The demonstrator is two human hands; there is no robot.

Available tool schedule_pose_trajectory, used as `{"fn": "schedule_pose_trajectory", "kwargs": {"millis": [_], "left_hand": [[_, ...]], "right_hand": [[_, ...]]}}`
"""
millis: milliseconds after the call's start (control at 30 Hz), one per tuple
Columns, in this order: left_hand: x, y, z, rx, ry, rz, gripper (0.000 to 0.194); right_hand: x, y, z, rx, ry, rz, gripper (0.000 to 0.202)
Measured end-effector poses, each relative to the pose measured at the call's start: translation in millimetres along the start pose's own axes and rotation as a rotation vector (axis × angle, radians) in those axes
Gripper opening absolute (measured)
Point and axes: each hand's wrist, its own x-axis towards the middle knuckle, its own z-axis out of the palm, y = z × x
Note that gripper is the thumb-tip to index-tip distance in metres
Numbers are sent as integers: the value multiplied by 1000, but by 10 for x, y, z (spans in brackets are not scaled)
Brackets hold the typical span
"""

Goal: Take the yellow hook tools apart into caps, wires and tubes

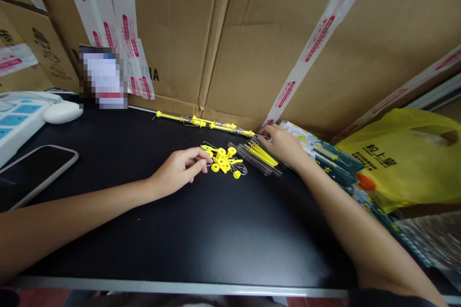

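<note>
My left hand (185, 165) is at the left edge of a pile of small yellow plastic parts (222, 159), thumb and index finger drawn together; whatever is between them is hidden. Thin wire hooks (242, 169) lie among these parts. To the right, my right hand (281, 144) rests over the upper end of several clear plastic tubes (256, 165) and thin yellow rods (264, 154). Its fingers are curled toward the thumb near a dark thin end, and the grip is partly hidden. Behind, a row of assembled yellow-and-clear syringe-like pieces (201, 122) lies along the cardboard.
Large taped cardboard boxes (173, 33) stand along the back. A white power strip (21, 115), a white mouse-shaped object (63, 112) and a phone (36, 172) lie left. Printed packages (324, 153) and a yellow plastic bag (406, 153) are right. The black tabletop (216, 230) ends in a pale front edge.
</note>
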Motion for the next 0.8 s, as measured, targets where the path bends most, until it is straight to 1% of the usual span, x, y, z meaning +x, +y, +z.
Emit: {"fn": "schedule_pose_trajectory", "kwargs": {"millis": [100, 200, 267, 333, 400, 500, 667, 800], "left_hand": [[-10, 16, 7, 48, 3, 22, 21], [-19, 17, 10, 95, 1, 47, 21], [-24, 11, 9, 113, -5, 60, 22], [-28, 5, 5, 121, -4, 68, 21], [-31, 5, 0, 125, -2, 73, 21], [-32, 8, -5, 130, -1, 80, 19], [-22, -2, 1, 146, -16, 88, 19], [-19, -23, 11, 150, -19, 101, 20]], "right_hand": [[219, 15, 85, 4, 5, -96, 33], [443, 10, 190, -31, -77, -103, 39], [558, -9, 253, -46, -140, -114, 37], [637, -31, 296, -48, -169, -132, 32], [684, -44, 308, -47, -172, -137, 25], [718, -36, 273, -54, -160, -105, 18], [721, -11, 205, -58, -147, -66, 20], [710, -28, 253, -47, -182, -86, 21]]}}
